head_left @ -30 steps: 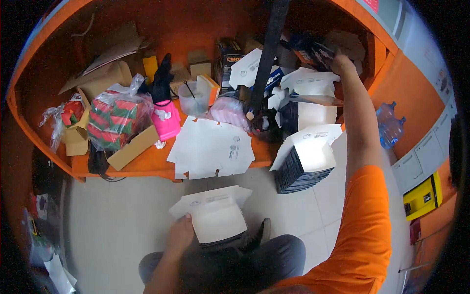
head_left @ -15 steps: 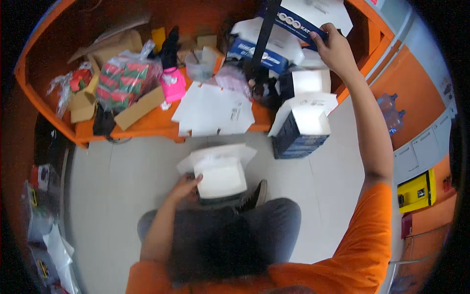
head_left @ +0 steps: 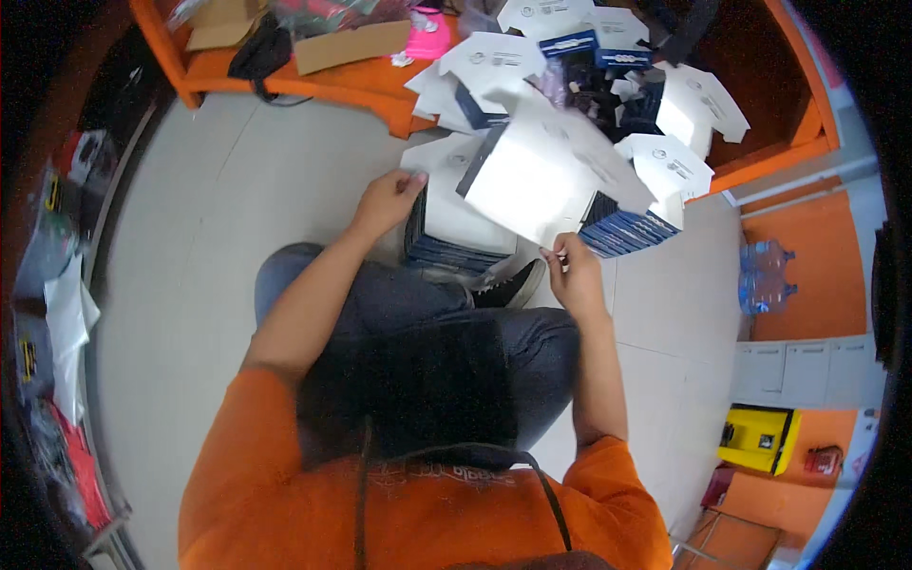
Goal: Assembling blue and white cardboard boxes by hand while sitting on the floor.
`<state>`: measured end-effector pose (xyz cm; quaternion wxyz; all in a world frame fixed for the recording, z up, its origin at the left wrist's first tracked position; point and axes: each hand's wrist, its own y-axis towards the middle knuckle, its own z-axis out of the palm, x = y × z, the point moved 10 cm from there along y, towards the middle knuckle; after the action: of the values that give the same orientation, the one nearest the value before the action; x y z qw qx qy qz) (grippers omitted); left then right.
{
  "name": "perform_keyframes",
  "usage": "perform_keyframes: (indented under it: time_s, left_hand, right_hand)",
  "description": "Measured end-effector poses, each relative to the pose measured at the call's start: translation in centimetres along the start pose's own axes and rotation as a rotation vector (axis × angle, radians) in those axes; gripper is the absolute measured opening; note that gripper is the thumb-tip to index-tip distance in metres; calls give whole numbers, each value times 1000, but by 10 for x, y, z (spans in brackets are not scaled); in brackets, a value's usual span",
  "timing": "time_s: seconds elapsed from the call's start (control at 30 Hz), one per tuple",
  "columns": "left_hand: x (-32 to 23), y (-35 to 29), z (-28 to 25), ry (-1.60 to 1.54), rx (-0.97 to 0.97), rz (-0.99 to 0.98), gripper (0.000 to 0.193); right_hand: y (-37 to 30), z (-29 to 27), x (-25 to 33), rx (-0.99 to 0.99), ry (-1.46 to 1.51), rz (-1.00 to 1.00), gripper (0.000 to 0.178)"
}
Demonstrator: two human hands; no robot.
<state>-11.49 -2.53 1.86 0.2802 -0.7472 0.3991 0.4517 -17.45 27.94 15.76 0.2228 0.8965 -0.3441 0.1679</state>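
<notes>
My right hand [head_left: 575, 271] pinches the near corner of an open cardboard box [head_left: 532, 185], white inside with dark side walls. That box hangs tilted, its far flap blurred by motion. Below and left of it, a stack of nested open boxes [head_left: 461, 204], white inside and dark blue outside, stands on the floor before my legs. My left hand [head_left: 389, 204] is closed at the left edge of the stack's top box. A second stack of dark blue boxes [head_left: 632, 228] stands just right of the held box, partly hidden by it.
An orange shelf [head_left: 332, 90] runs along the far side, bearing more white-flapped boxes [head_left: 698, 104], a pink item [head_left: 427, 36] and brown cardboard [head_left: 351, 47]. My shoe [head_left: 513, 288] is beside the near stack. Large water bottles [head_left: 765, 275] stand at the right.
My right hand has come down from the shelf at the upper right to near my knees, now with an open box. My left hand stays by the near stack. The view has shifted.
</notes>
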Motion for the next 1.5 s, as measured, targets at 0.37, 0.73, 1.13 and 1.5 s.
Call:
perform_keyframes:
  time_s: [0.37, 0.73, 1.13, 1.5]
  left_hand:
    - [-27, -22, 18, -281, 133, 155, 36]
    - [-27, -16, 11, -105, -72, 394, 27]
    - [-22, -22, -25, -136, -147, 141, 43]
    - [-29, -28, -62, 134, -293, 25, 42]
  right_hand:
    - [-11, 41, 18, 91, -154, -136, 20]
    - [45, 68, -91, -86, 198, 292, 35]
    - [44, 117, -94, -28, 1154, 793, 53]
    - [57, 137, -93, 42, 747, 496, 25]
